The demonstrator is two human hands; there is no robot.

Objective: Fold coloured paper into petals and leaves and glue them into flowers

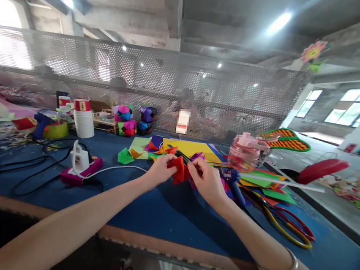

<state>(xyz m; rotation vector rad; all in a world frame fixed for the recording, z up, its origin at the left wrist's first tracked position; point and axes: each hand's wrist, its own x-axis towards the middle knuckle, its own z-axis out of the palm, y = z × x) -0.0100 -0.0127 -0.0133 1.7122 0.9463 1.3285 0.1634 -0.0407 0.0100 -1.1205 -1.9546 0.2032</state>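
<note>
Nearest the camera, two bare forearms (73,218) extend over a flat blue surface (145,229); a plain silver-coloured bangle (291,266) encircles the right one. The left hand (160,170) grasps a creased red-orange folded paper piece (179,171), its fingers pinched on the left edge. The right hand (206,181) has its fingers pinched at the right edge of the same piece. The piece is raised above the surface, between the two hands. A slim dark item (182,155) shows just behind it; whether the right fingers also touch this item cannot be determined.

Beyond the hands lie a flat yellow paper sheet (197,150) and, left of it, a small folded green paper piece (125,155). Just right of the right hand is a blue glue gun (234,179). Nearer the right edge of the surface rest scissors with red and yellow loop handles (286,226). A translucent pink lidded plastic jar (244,152) stands upright behind the glue gun.

To the left, a magenta power strip (81,171) carries a white plug-in adapter (80,159). Behind it stands an upright stack of white paper cups (84,123), topped by red. Multicoloured faceted paper balls (126,127) sit near a grey perforated panel (160,73) at the rear.
</note>
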